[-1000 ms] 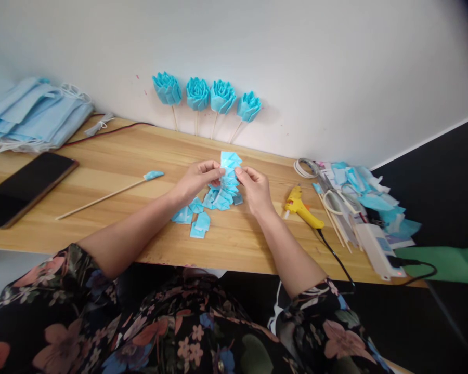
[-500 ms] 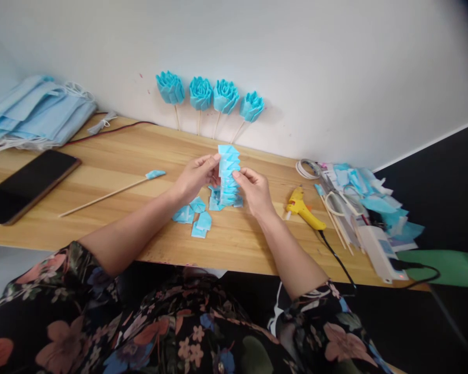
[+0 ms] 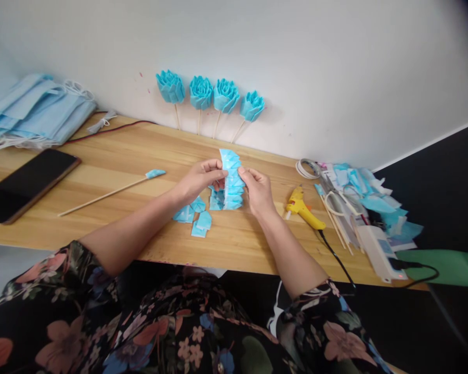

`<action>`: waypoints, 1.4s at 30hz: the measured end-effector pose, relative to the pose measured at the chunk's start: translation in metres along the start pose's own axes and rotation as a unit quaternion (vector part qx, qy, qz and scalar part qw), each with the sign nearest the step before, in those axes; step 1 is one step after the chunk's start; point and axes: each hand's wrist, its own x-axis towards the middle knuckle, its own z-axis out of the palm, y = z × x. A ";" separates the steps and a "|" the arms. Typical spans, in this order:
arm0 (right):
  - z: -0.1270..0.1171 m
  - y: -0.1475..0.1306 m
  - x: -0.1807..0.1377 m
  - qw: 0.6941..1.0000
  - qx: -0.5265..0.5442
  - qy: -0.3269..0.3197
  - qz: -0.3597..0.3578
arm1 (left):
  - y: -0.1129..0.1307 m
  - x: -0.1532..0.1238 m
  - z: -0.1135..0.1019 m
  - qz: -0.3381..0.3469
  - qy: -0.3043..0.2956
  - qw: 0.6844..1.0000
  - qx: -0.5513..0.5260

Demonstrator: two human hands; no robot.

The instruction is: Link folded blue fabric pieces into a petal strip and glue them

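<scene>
Two bare hands share one pleated blue strip [image 3: 233, 193] above a wooden table [image 3: 234, 246], the strip at the centre of the clock face by which places are given here. At 9 o'clock, the left hand [image 3: 203, 179] pinches its straight edge, thumb in front and at least some fingers behind; how those fingers press is hidden. At 3 o'clock, the right hand [image 3: 260, 191] closes thumb and forefinger on the pointed edge, with almost no gap between them. Whether the strip's lower end rests on the table cannot be told.

Thin, layered and folded, the strip is likely very light and soft, stiffened a little by its creases, and more apt to bend or crumple than to slip. The straight edge looks the sounder place for a thumb-and-finger hold; the points call for a gentle touch, as hard squeezing could flatten them.

Loose folded pieces [image 3: 200, 224] lie near 8 o'clock, and a blue-tipped stick [image 3: 105, 196] at 9. Four blue flowers [image 3: 200, 92] lean on the wall [image 3: 304, 72] between 11 and 1. A yellow glue gun [image 3: 304, 212] lies just past 3 o'clock.
</scene>
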 end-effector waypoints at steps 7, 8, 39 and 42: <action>-0.001 0.001 0.001 0.999 0.013 -0.041 0.012 | 0.004 0.001 0.000 -0.009 0.052 0.997 -0.048; -0.001 0.000 0.001 0.999 0.010 -0.035 0.012 | 0.004 0.001 0.000 -0.009 0.051 0.997 -0.049; -0.002 0.003 0.002 0.998 -0.020 -0.048 0.018 | 0.001 0.003 -0.001 -0.006 0.046 0.999 -0.017; -0.002 0.003 0.002 0.999 -0.024 -0.032 0.017 | 0.002 0.001 0.000 -0.016 0.037 0.999 0.006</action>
